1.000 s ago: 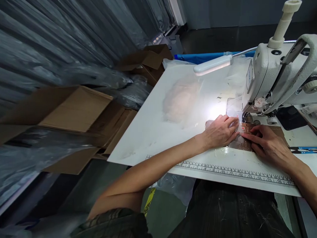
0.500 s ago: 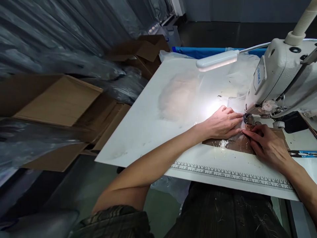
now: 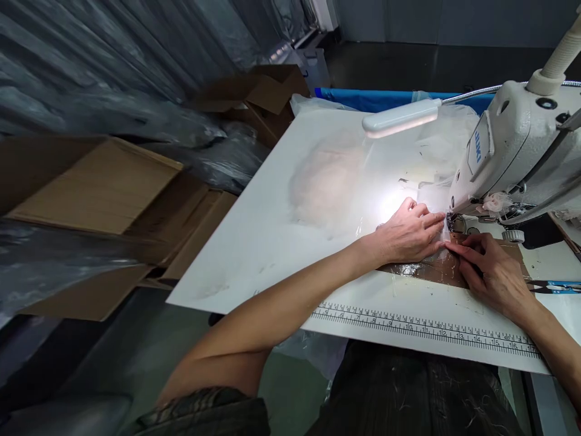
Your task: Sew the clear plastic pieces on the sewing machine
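Left hand (image 3: 408, 231) has edged closer to the presser foot (image 3: 449, 221) at its three o'clock, apparently steadying the cloth (image 3: 446, 232), which the right hand (image 3: 491, 267) touches from four o'clock, both grips unclear.

Your L hand (image 3: 411, 230) hides part of the white material (image 3: 433, 194), so you can't tell its full shape or how your fingertips hold it. Needle area (image 3: 449, 221) of the sewing machine (image 3: 503, 145) is too small & dark to make out; machine's R side is cut off by the pic edge, as is your R forearm (image 3: 556, 330). Brown sheet (image 3: 422, 272) runs partly under both hands. Ruler (image 3: 426, 327) nos. are mostly too tiny to read. Big cardboard box (image 3: 100, 188) & plastic sheeting (image 3: 59, 254) look blurred, cut off at L edge
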`<state>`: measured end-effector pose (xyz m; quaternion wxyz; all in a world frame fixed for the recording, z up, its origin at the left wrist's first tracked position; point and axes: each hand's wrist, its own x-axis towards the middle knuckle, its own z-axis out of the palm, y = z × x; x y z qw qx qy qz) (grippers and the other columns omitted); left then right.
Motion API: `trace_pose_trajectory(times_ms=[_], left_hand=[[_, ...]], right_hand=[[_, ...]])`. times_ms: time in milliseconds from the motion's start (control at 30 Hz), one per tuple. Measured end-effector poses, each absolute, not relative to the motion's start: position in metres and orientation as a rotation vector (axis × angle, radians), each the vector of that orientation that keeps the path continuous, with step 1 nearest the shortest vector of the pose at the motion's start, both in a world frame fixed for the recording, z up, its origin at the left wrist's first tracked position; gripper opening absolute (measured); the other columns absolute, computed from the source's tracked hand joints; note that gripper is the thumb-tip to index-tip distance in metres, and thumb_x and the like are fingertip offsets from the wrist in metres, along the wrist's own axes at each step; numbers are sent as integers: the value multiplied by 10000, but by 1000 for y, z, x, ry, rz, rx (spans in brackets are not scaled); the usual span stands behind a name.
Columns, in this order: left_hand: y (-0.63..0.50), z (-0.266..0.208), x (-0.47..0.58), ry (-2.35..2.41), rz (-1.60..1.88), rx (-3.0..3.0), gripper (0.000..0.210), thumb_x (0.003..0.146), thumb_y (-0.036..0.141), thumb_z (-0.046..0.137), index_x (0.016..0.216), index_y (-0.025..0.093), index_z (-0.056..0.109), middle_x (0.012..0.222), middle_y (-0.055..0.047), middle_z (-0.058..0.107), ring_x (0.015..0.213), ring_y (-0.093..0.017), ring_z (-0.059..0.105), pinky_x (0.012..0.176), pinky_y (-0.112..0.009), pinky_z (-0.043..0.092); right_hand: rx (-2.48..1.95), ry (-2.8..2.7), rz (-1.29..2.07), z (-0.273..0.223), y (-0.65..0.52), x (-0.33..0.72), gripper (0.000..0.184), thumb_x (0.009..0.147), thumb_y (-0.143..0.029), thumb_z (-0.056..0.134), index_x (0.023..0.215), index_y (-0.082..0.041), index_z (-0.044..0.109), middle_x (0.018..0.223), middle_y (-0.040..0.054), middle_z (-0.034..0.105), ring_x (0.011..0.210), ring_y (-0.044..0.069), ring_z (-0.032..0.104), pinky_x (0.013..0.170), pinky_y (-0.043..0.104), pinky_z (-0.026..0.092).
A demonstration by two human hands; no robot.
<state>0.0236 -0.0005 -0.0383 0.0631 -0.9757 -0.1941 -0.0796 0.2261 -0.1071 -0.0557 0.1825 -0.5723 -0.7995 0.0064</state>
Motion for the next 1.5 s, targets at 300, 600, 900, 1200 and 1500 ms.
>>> trace_pose_trajectory(times_ms=[300,600,900,1200,1500], left_hand=[[5,-47,21,-590,-320,-2999,488,1026,472,333,1265,141,601,1369,-133,590,1010,-263,568,808,-409,395],[7,-50,20,-588,-337,-3019,507,1029,462,299,1276,143,606,1385,-129,582,1005,-276,573,797,-434,398],[6,-51,20,-574,-330,-3010,494,1024,435,306,1282,137,603,1381,-146,579,1016,-284,567,792,-430,404],[1,-48,25,-572,-355,-2976,430,1023,399,330,1167,131,634,1341,-129,603,1016,-276,577,798,-423,390],[6,-35,8,-316,-584,-3188,229,923,315,522,1046,200,676,1109,-76,698,944,-216,604,854,-404,433]], right_hand=[[-1620,-2252,10,-57,-109,226,367,969,-306,425,1220,-311,694,1036,88,595,817,179,586,564,272,505],[-1644,-2283,6,-56,-109,226,376,966,-298,426,1244,-302,679,1043,100,587,812,185,576,513,257,449],[-1636,-2270,5,-57,-109,226,373,966,-306,425,1228,-309,690,1028,97,606,797,182,576,507,254,449],[-1616,-2226,6,-55,-108,226,358,973,-303,426,1192,-285,707,1004,93,607,783,179,611,539,275,511],[-1655,-2218,86,-50,-108,225,364,961,-294,442,1224,-292,693,1038,93,618,849,201,644,609,311,555]])
